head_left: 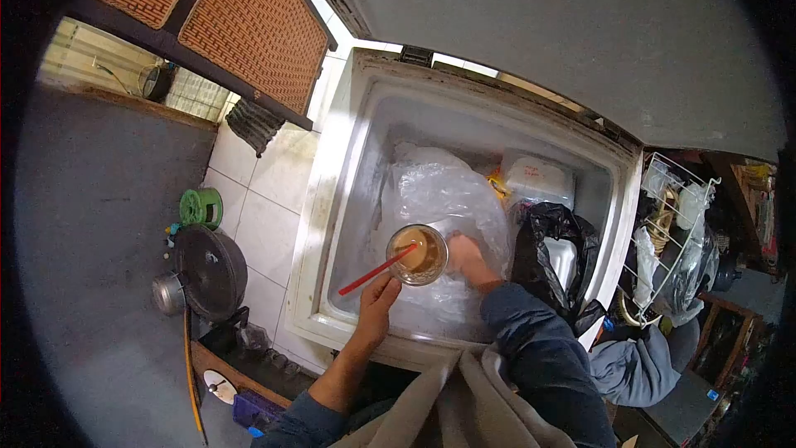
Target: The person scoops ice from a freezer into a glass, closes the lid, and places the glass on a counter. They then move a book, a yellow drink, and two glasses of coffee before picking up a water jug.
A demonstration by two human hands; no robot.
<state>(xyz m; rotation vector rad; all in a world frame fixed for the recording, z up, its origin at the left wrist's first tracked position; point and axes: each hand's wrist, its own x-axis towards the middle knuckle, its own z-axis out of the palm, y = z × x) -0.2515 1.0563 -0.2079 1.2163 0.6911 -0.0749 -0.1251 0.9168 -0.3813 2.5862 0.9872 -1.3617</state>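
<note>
Carefully, I'd say, is how this glass (429,264) wants handling: rigid, breakable, probably fairly weighty with the brown drink in it, and perhaps slick if the wall is damp. My left hand (377,305) has it pinched at its near side, above the inside of the open chest freezer (317,236), the red straw (369,276) leaning out over the rim. A firm hold low on the wall, kept level, should suit it best. My hands are apart; the right (467,255) is just beside the glass, over the soft, crinkly clear plastic bag (444,187), and whether its fingers grip anything I can't tell
</note>
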